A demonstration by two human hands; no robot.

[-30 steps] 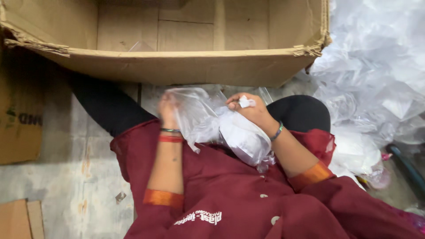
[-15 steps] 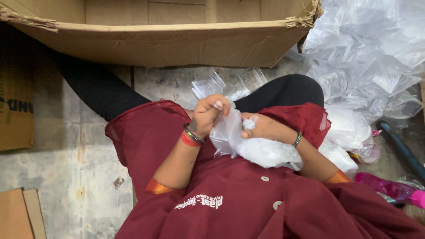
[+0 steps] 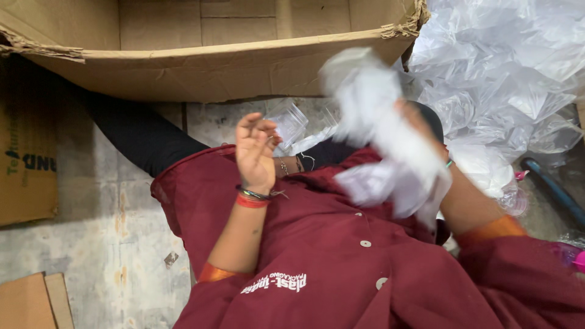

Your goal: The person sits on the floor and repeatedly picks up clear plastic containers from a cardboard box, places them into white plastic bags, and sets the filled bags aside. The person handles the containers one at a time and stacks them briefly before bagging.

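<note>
1. Right hand (image 3: pixel 420 122): raised above the lap, mostly hidden behind a white plastic bag (image 3: pixel 390 140) that it grips. Bag and hand are motion-blurred; finger positions cannot be told beyond being closed on the bag. Bag hangs from approx. the box's near edge level down to the lap. A thin bangle shows at the right wrist.

2. Left hand (image 3: pixel 256 152): raised over the left knee, palm toward the body, fingers loosely curled and slightly apart. It holds nothing and is apart from the bag, w/ a clear gap between. Red and dark bangles (image 3: pixel 251 197) sit on the wrist.

3. Clothing: maroon coat (image 3: pixel 341 268) w/ white buttons and orange cuff trim covers the lap; black trousers (image 3: pixel 140 137) extend toward the upper left.

4. Surroundings:
- Large open cardboard box (image 3: pixel 213 61) lies on its side directly ahead, near the knees, its near flap torn at the left edge.
- Clear plastic cups (image 3: pixel 291 122) lie on the floor between box and knees, just beyond the left hand.
- Heap of clear plastic bags (image 3: pixel 506 73) at upper right, beside the box.
- Flat cardboard pieces (image 3: pixel 27 164) at left on the grey concrete floor (image 3: pixel 109 256).
- Dark blue tube-like item (image 3: pixel 554 189) at far right; kind cannot be told.
</note>
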